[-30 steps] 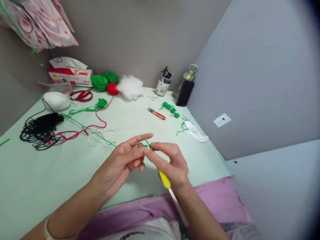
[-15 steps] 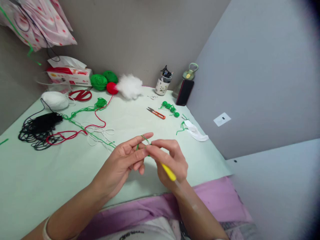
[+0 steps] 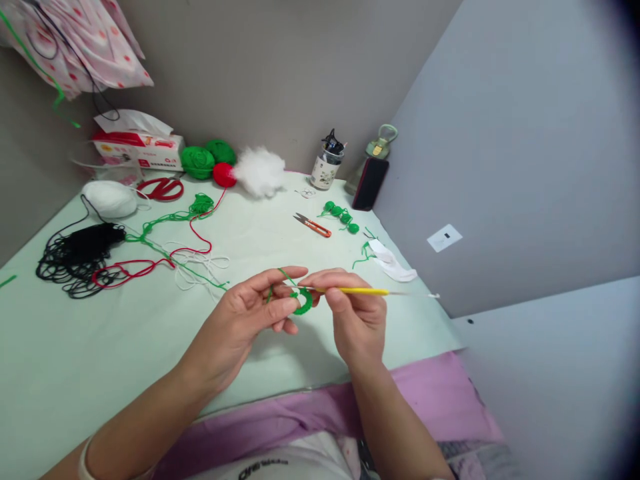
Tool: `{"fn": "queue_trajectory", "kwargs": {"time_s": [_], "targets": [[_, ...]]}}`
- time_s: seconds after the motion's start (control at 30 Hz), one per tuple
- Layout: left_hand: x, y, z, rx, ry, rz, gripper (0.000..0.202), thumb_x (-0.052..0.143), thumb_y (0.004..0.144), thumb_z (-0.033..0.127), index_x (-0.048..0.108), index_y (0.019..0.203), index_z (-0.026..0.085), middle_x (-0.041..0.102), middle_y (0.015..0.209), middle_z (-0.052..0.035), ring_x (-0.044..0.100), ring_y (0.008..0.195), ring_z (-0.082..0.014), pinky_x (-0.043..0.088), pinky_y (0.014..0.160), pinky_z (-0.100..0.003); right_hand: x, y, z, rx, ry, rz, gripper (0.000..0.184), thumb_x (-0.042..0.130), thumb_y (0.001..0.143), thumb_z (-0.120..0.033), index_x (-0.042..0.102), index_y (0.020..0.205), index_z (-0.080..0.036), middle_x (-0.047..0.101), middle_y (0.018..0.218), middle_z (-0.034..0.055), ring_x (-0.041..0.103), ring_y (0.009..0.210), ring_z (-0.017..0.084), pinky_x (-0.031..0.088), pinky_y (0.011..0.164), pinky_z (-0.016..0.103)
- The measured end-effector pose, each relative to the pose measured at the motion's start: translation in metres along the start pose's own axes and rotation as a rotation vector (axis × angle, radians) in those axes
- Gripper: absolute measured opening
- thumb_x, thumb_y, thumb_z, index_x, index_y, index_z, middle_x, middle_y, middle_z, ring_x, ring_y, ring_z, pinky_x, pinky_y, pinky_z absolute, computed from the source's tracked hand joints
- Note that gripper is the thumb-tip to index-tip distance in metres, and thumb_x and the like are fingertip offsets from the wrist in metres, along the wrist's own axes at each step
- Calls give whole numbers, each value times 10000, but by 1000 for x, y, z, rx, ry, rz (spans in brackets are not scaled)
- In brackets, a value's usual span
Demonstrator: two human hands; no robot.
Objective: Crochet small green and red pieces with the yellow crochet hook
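Note:
Between thumb and fingers, my left hand [image 3: 255, 310] pinches a small curved green crochet piece [image 3: 304, 307], and green yarn [image 3: 286, 275] runs over its raised index finger. My right hand [image 3: 357, 317] grips a crochet hook [image 3: 363, 291] by its yellow handle. The hook lies nearly level, its left end at the yarn and the top of the green piece, its other metal end sticking out to the right. Whether a loop sits on the hook's tip is too small to tell. Both hands are above the pale green tabletop [image 3: 150, 353].
Orange thread snips [image 3: 313, 225] and several small green balls [image 3: 341, 215] lie beyond my hands. Black yarn [image 3: 85, 253], red yarn [image 3: 193, 250] and red scissors [image 3: 163, 189] are on the left. White stuffing [image 3: 260, 173], a jar [image 3: 326, 167] and a phone [image 3: 371, 185] stand along the back.
The crochet hook has swung from pointing down toward me to nearly level, as my right hand turned and moved slightly right. The green piece now shows more fully at my left fingertips.

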State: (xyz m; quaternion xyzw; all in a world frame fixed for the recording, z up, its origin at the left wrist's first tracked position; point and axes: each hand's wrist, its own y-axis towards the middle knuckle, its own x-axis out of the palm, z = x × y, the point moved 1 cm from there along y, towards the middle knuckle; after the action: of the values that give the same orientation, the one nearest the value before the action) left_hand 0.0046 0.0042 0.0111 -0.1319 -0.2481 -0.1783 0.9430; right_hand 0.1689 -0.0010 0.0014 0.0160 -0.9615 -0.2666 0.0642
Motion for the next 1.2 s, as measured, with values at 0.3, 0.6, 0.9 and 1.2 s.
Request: {"fn": "queue_trajectory", "kwargs": {"time_s": [0.3, 0.6, 0.9, 1.2], "targets": [[0, -1, 0, 26, 12, 83, 330, 815, 795, 269, 780, 1122, 265, 576, 806, 30, 541, 653, -71, 500, 652, -186, -5, -7, -13, -290, -455, -85, 246, 537, 990, -136, 689, 1146, -250, 762, 1016, 65, 722, 863, 189, 608, 732, 349], [-5, 4, 3, -114, -179, 5, 361, 806, 801, 221, 769, 1159, 188, 520, 752, 41, 283, 492, -3, 407, 470, -125, -5, -5, -8, -335, -504, -22, 227, 536, 995, -178, 712, 1112, -259, 748, 974, 64, 709, 822, 194, 610, 695, 360], [6, 1, -2, 11, -37, 51, 458, 810, 811, 279, 724, 1260, 263, 522, 749, 43, 393, 525, -32, 433, 488, -149, 4, -10, -3, -522, -797, -51, 310, 620, 931, -89, 718, 1150, -285, 719, 1059, 66, 696, 949, 195, 600, 752, 332], [-7, 4, 5, -119, -194, -12, 260, 770, 817, 181, 804, 1074, 164, 533, 752, 31, 232, 485, -4, 387, 449, -114, -10, 4, -2, -66, -126, 167, 153, 593, 975, -255, 741, 944, -236, 709, 820, 34, 618, 621, 140, 542, 562, 304]]}}
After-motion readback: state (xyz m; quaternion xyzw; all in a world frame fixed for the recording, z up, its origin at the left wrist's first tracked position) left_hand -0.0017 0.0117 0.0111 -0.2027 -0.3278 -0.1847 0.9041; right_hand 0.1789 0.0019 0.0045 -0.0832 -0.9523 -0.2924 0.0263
